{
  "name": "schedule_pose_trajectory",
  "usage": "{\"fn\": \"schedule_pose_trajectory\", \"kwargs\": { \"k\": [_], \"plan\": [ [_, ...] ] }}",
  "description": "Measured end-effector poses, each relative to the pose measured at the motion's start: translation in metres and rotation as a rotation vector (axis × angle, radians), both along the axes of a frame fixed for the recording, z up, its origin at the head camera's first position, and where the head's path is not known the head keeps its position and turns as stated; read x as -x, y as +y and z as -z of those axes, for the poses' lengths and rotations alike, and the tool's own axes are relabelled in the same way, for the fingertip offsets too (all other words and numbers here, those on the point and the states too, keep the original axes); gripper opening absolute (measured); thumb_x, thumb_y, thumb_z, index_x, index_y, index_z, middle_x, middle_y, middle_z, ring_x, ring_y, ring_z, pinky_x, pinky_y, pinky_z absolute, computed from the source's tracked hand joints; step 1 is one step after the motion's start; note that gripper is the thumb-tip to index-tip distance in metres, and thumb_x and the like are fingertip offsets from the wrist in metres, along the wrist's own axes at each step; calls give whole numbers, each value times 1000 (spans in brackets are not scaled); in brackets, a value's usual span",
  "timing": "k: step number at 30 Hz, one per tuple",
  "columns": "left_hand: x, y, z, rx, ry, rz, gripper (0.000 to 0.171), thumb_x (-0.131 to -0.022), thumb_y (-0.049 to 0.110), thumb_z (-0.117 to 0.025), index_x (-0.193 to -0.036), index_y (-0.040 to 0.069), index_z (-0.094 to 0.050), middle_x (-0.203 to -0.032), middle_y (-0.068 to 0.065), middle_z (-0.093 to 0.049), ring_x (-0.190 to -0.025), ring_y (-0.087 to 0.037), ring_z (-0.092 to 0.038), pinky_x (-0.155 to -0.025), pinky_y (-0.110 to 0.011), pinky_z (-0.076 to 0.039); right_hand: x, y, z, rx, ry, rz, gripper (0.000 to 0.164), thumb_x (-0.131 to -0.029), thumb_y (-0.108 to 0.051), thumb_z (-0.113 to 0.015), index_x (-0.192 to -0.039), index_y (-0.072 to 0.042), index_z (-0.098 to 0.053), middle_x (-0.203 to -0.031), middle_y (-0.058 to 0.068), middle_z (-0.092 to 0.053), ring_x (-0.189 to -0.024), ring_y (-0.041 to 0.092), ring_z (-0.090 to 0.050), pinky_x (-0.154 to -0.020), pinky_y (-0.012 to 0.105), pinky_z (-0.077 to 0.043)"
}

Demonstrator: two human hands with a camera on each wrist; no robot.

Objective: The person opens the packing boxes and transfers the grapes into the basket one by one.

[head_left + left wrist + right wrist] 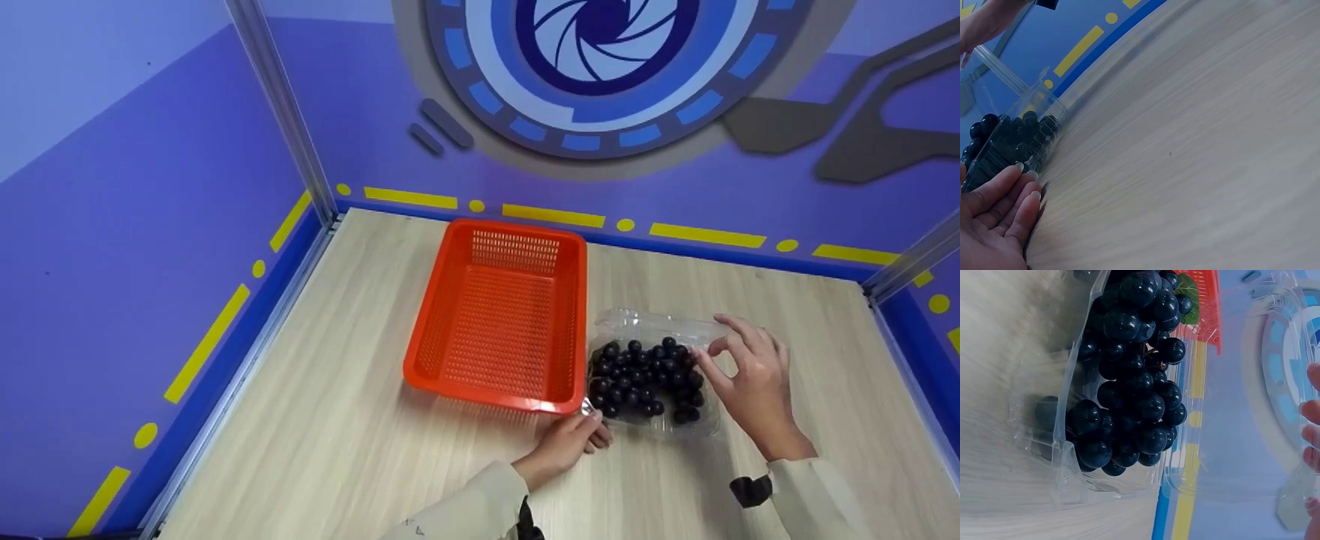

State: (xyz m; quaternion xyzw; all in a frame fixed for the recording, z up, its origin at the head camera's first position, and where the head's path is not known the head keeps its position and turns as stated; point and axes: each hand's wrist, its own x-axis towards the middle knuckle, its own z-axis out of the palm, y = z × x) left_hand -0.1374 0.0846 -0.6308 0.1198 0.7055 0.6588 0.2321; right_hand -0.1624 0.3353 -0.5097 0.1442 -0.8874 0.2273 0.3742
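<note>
A person's right hand [754, 376] pinches the edge of a clear plastic lid [664, 325], thumb to one side and fingers to the other, above a clear clamshell box [679, 431] of dark grapes [645, 375], in a scene I follow remotely through head and wrist cameras. The bunch lies inside the box, which sits on the wood-grain table [300, 420] just right of a red plastic basket [487, 397]. The lid stands raised along the far side of the box. At the near left corner, the left hand [564, 444] rests relaxed fingertips against the box wall, just beside the basket; its grip looks loose, though I cannot see clearly where its thumb lies.

In my judgement, the step at hand is managing the lid while bracing the box. The thin plastic looks likely to flex, so I would favour a light pinch and a smooth swing about the hinge rather than a sharp tug. A firm left palm low on the wall should stop the box sliding or tipping. I would guide the right fingers clear of the grapes, since round berries could roll loose if knocked.
</note>
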Motion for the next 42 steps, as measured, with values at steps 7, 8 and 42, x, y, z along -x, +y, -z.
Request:
{"fn": "schedule_pose_trajectory", "kwargs": {
  "k": [7,8,42],
  "plan": [
    [1,-1,0,19,-10,-15,49,-104,37,-37,-92,2,-69,-88,-10,-71,-74,-8,-61,-68,-20,-51,5,3,3,11,-30,69,26,-76,-15,-76,-94,0,-64,-129,19,-59,-117,40,-50,-101,63,-29],
    [2,-1,0,19,-9,-17,49,-104,37,-37,-92,2,-69,-87,-10,-71,-73,-8,-60,-67,-20,-51,6,4,4,7,-37,72,28,-77,-15,-76,-98,1,-65,-130,19,-58,-120,40,-49,-102,63,-29],
    [0,1,1,-21,-22,-41,48,-103,36,-40,-91,0,-68,-85,-11,-70,-70,-7,-58,-65,-21,-51,9,19,28,68,-265,105,84,-83,-9,-73,-153,-12,-26,-163,15,1,-147,42,-14,-107,66,-24]
  ]
}}
